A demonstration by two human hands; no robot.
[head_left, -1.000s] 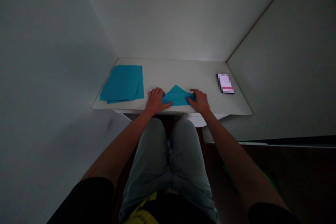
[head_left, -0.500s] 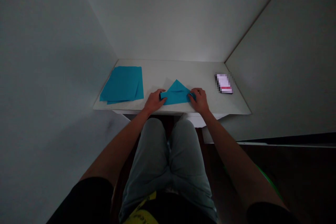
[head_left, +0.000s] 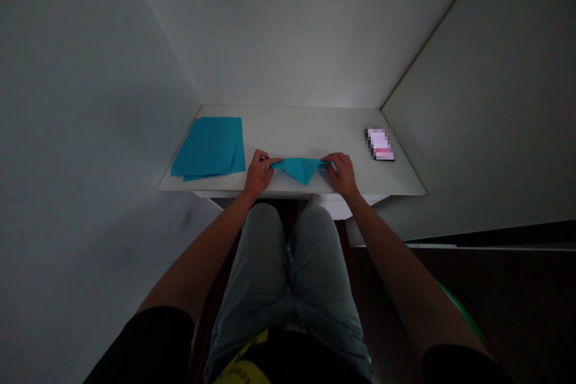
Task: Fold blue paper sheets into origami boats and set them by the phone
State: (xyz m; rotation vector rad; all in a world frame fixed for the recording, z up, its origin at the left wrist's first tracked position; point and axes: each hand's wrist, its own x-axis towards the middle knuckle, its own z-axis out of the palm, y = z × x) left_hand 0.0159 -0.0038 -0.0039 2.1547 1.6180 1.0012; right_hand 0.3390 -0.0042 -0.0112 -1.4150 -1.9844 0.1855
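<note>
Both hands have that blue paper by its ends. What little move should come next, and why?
Perhaps press the folded blue paper flat against the white table: its point faces the person, and the left hand and right hand pinch only the ends, leaving the middle unpressed.

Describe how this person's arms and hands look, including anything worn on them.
The left hand and right hand are bare, with no gloves. The forearms are uncovered, and no watch or bracelet shows. The left sleeve and right sleeve are short and look black, with no visible markings.
</note>
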